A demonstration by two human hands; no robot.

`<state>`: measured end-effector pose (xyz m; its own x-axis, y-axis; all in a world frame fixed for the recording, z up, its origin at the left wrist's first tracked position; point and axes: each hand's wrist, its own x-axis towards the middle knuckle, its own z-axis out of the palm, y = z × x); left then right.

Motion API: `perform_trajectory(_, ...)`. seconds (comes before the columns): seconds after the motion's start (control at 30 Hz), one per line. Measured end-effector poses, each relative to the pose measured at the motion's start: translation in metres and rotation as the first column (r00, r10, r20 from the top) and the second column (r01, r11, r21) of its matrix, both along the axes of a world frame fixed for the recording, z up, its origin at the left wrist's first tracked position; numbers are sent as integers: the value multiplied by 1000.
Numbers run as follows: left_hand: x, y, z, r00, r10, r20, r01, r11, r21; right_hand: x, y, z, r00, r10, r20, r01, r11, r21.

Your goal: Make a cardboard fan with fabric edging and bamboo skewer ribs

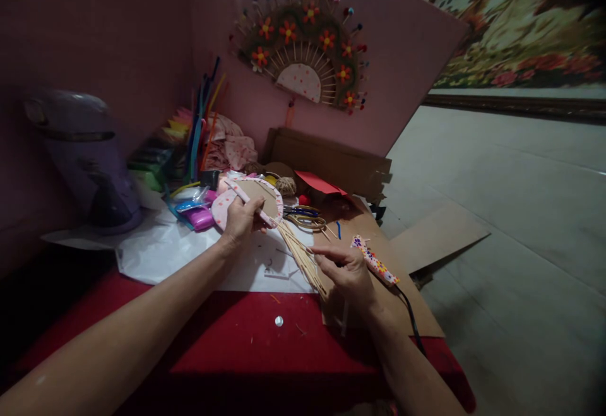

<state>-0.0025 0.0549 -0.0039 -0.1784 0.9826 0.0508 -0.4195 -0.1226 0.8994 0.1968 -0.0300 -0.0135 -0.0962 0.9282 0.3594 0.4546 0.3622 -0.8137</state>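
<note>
My left hand [243, 219] is closed on the edge of a rounded cardboard piece [262, 194], which is trimmed with white fabric with red-pink dots. The piece is held tilted above the table. Below it a bundle of thin wooden sticks [303, 258] lies slantwise across the white sheet. My right hand [348, 271] is at the right side of this bundle, thumb and forefinger pinched at what looks like the end of one wooden stick. Right of that hand lies a flower-patterned glue gun [376, 261] with a black cord.
Scissors [305, 217], a twine ball [286, 186] and red paper [319, 182] lie behind my hands. A cardboard sheet [402, 302] covers the right side of the red table [213, 346]. A purple appliance [89, 163] stands at left; a flowered fan [303, 50] hangs behind.
</note>
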Motion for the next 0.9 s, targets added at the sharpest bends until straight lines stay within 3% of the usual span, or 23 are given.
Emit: perform_trajectory(0.9, 1, 0, -2, 1000, -4, 27, 2, 999, 52, 7, 8, -2, 998, 66, -7, -66, 993, -96)
